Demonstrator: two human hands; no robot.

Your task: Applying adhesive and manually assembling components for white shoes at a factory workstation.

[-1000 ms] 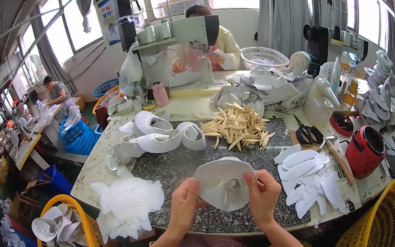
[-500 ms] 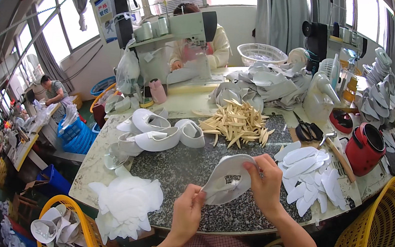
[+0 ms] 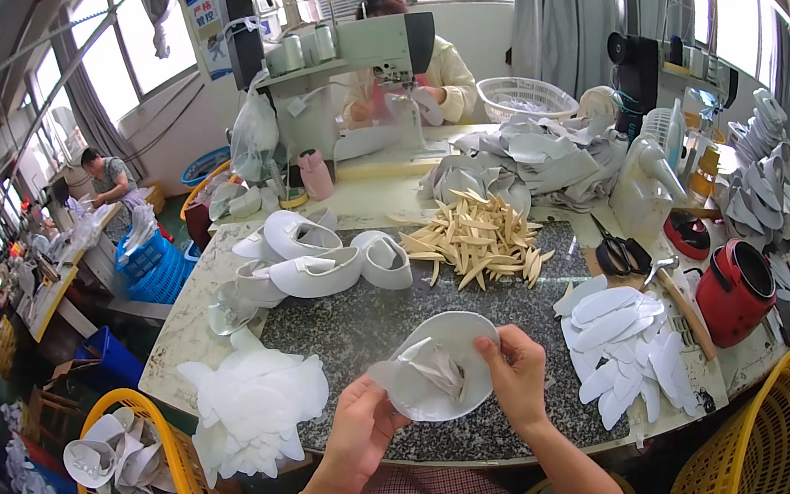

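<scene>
A whitish shoe upper (image 3: 419, 397) is held over the speckled stone slab (image 3: 327, 334), its hollow inside turned up toward me. My left hand (image 3: 362, 422) pinches its left lower edge. The thumb of my right hand (image 3: 516, 373) lies over the right rim, with the fingers behind it. Several curved white uppers (image 3: 315, 274) stand at the slab's far left. A heap of beige crescent-shaped strips (image 3: 476, 243) lies at the far side. White flat pieces (image 3: 257, 405) are stacked near my left forearm, and white oval pieces (image 3: 615, 334) are spread at the right.
Scissors (image 3: 621, 254), a hammer (image 3: 684, 313) and a red pot (image 3: 734, 295) sit at the right. Yellow baskets stand beside the table, left (image 3: 153, 425) and right (image 3: 738, 467). Across the table a person (image 3: 453, 83) works at a sewing machine (image 3: 383, 43).
The upper has been tilted and spread, so more of its inside faces me. Both hands have shifted slightly, the right one lower. The person opposite has moved their hands.
</scene>
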